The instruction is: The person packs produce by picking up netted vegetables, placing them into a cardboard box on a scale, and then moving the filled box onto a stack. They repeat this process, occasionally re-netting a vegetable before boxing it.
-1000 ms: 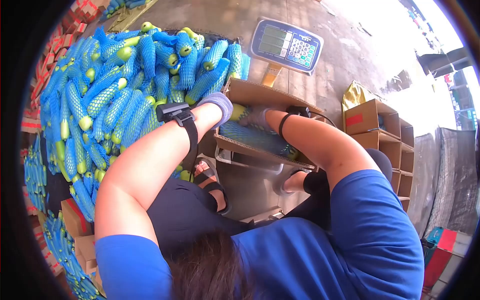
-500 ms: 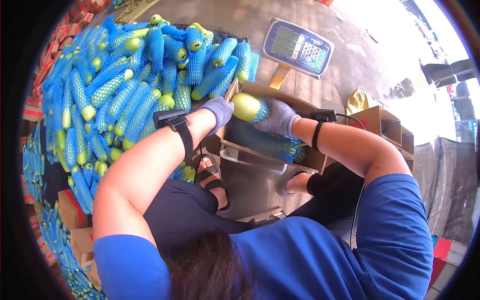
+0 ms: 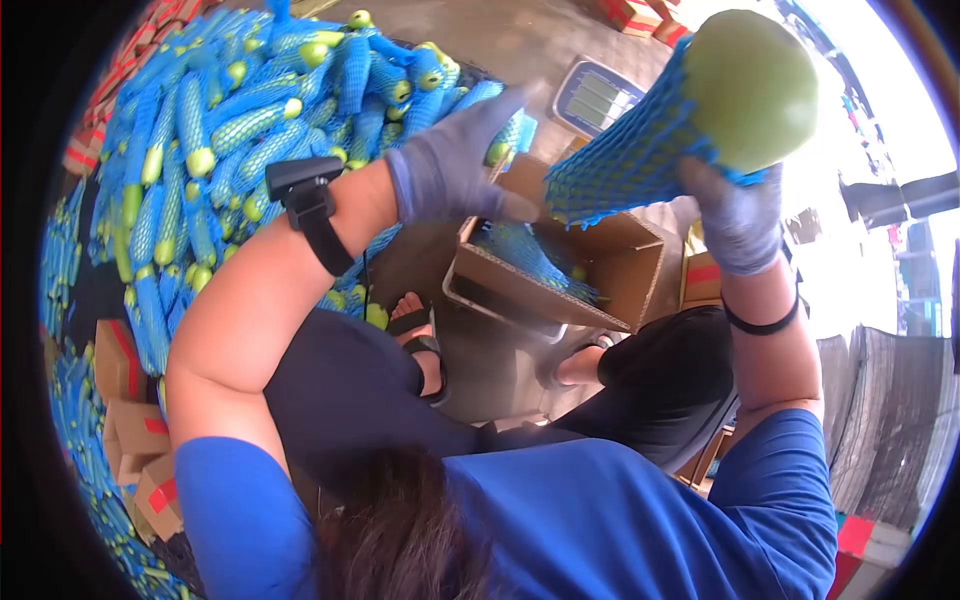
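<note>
My right hand (image 3: 738,215), in a grey glove, grips a pale green gourd (image 3: 752,90) sleeved in blue foam net. The gourd is raised and tilted above the right side of an open cardboard box (image 3: 545,292), its bare rounded end up. Gloved as well, my left hand (image 3: 455,165) is spread over the box's left edge, thumb apart from the fingers and nothing in it. Inside the box lies another blue-netted gourd (image 3: 530,258); how many more are in there I cannot make out.
A large heap of netted gourds (image 3: 260,125) covers the left side. Behind the box stands a weighing scale's display (image 3: 597,97), partly covered by the raised gourd. Cardboard boxes (image 3: 130,435) are at lower left, with others (image 3: 640,15) at the back.
My right hand has lifted the gourd up and to the right out of the box. My left hand has come off the box's corner, moved up and opened.
</note>
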Motion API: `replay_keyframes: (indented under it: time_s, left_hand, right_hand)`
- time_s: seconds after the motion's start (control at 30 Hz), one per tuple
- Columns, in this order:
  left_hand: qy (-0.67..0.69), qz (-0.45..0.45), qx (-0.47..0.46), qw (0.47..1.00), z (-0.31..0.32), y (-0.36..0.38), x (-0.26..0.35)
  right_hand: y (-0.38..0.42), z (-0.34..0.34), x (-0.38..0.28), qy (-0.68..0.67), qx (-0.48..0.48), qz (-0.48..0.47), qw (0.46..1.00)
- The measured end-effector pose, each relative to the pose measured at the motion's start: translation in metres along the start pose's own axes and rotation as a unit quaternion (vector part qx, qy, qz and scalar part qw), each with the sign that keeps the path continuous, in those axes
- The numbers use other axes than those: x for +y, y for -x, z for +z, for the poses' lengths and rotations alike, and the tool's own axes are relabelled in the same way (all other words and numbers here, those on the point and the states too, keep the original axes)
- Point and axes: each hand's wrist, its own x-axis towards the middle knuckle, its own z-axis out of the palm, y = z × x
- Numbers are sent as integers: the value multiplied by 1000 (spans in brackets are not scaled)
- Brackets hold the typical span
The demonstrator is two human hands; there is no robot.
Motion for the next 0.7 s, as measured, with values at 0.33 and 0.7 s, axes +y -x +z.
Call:
replay_keyframes:
  time_s: [0.33, 0.7]
  left_hand:
    - [-214, -144, 397, 881, -59, 187, 114]
    - [499, -449, 657, 343, 250, 559, 130]
  right_hand:
    - [-32, 110, -18, -149, -210, -120, 959]
    - [23, 14, 158, 103, -200, 412, 883]
